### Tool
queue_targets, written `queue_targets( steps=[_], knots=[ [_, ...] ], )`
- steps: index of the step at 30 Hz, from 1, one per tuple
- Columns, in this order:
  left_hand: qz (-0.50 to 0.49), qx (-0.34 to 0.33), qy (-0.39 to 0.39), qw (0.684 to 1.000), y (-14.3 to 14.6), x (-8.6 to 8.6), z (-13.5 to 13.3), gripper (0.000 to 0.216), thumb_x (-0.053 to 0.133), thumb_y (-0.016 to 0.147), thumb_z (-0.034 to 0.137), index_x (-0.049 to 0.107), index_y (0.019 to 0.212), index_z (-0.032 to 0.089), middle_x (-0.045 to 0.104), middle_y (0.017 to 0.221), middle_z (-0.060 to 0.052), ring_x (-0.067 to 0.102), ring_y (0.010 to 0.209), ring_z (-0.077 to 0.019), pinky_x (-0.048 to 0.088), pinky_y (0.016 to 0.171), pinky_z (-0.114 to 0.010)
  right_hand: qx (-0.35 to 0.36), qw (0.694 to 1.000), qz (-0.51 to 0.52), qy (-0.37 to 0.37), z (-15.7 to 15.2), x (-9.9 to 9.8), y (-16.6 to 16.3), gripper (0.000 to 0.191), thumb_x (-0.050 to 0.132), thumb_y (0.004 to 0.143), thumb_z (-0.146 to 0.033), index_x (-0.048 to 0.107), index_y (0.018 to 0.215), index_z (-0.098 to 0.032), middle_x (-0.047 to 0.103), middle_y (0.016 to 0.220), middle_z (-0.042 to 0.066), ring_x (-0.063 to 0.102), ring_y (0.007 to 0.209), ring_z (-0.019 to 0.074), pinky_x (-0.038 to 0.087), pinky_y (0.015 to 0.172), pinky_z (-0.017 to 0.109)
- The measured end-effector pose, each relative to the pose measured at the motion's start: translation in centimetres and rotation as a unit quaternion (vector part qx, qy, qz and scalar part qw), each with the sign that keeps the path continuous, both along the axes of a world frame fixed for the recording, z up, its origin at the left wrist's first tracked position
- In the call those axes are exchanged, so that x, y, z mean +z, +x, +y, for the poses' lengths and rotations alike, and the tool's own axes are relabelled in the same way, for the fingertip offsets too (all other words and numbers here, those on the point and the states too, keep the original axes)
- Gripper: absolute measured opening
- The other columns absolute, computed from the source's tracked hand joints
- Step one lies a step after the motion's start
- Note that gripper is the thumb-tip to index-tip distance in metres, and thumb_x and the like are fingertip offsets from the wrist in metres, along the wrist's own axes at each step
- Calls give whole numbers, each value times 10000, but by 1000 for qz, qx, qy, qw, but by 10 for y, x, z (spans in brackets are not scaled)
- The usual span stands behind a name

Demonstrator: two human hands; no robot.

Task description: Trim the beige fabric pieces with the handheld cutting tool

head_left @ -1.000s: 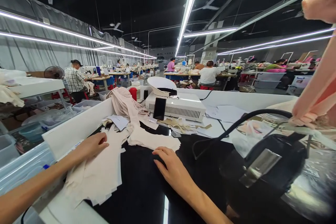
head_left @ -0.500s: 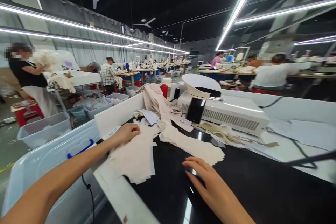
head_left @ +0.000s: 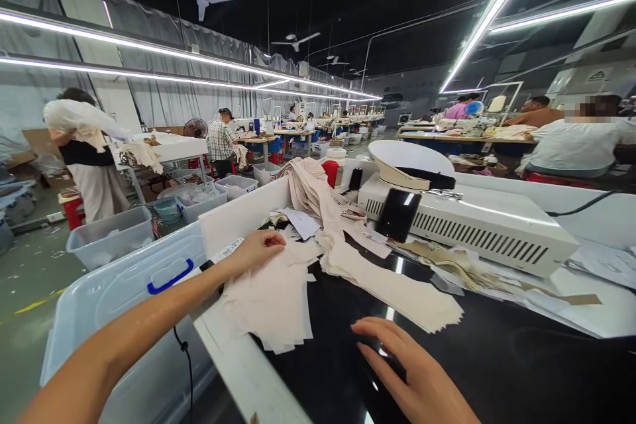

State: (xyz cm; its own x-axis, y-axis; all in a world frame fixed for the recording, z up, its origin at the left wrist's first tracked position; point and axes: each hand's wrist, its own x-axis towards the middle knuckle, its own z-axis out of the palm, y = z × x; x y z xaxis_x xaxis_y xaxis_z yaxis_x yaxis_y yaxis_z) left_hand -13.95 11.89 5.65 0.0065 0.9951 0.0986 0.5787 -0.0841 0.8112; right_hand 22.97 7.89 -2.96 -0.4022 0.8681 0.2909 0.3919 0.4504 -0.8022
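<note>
Over a glossy black tabletop, edged by a low white panel, lie 2 stacks of cream cloth: a wide left stack near the panel, and a long right stack beside it. The left hand is on the left stack, fingers curled; I can't tell whether they pinch a layer. The right hand is spread loosely over the black top, thumb well apart from the fingers, holding nothing. Behind, a phone leans on a slotted white box with a white cap on top. Tube lights run under a dark ceiling; past them, people work at rows of sewing tables. A label on the panel carries print too small to read; a triangle sign marks a pillar at far right.
</note>
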Motion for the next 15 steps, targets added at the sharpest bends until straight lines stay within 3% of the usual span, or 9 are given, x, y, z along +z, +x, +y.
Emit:
queue_targets(
  steps=[4, 8, 9, 11, 13, 15],
  knots=[
    [-70, -22, 31, 997, 18, 15, -14, 111, 871, 1007, 296, 847, 1028, 189, 827, 1033, -37, 766, 1022, -234, 602, 980, -334, -10, 962, 136, -237, -17, 19, -19, 541, 1000, 817, -781, 960, 1102, -323, 921, 1223, 118, 854, 1214, 382, 753, 1056, 455],
    [-144, -71, 32, 987, 43, 26, -36, 292, 885, 900, 444, 866, 1054, 196, 821, 1039, -61, 724, 975, -237, 558, 869, -317, -20, 923, 190, -334, -46, 29, -38, 725, 839, 981, -914, 927, 1305, -271, 911, 1338, 173, 890, 1193, 332, 772, 930, 411],
    [-160, -88, 24, 983, 49, 27, -42, 341, 888, 875, 487, 867, 1053, 197, 809, 1013, -59, 701, 932, -227, 544, 829, -312, -21, 906, 211, -367, -53, 32, -42, 747, 809, 1006, -923, 914, 1324, -255, 916, 1308, 181, 903, 1145, 311, 770, 891, 386],
    [-190, -117, 6, 975, 63, 29, -54, 408, 891, 825, 552, 861, 1037, 204, 768, 938, -39, 633, 832, -195, 505, 754, -295, -9, 823, 301, -482, -64, 39, -49, 735, 908, 966, -875, 897, 1299, -220, 919, 1257, 181, 903, 1088, 273, 752, 853, 335],
    [-214, -143, -13, 966, 75, 30, -66, 413, 887, 793, 559, 845, 1008, 209, 731, 896, -22, 574, 765, -167, 460, 699, -279, 0, 775, 361, -518, -71, 45, -53, 712, 992, 907, -843, 891, 1217, -211, 924, 1197, 146, 889, 1011, 226, 726, 802, 280],
    [-266, -157, -59, 949, 84, 29, -74, 387, 911, 753, 501, 818, 987, 208, 725, 917, -20, 581, 768, -158, 456, 696, -274, -2, 770, 395, -501, -75, 49, -54, 689, 1108, 791, -787, 880, 1093, -211, 916, 1090, 94, 854, 904, 180, 694, 756, 238]
  ],
)
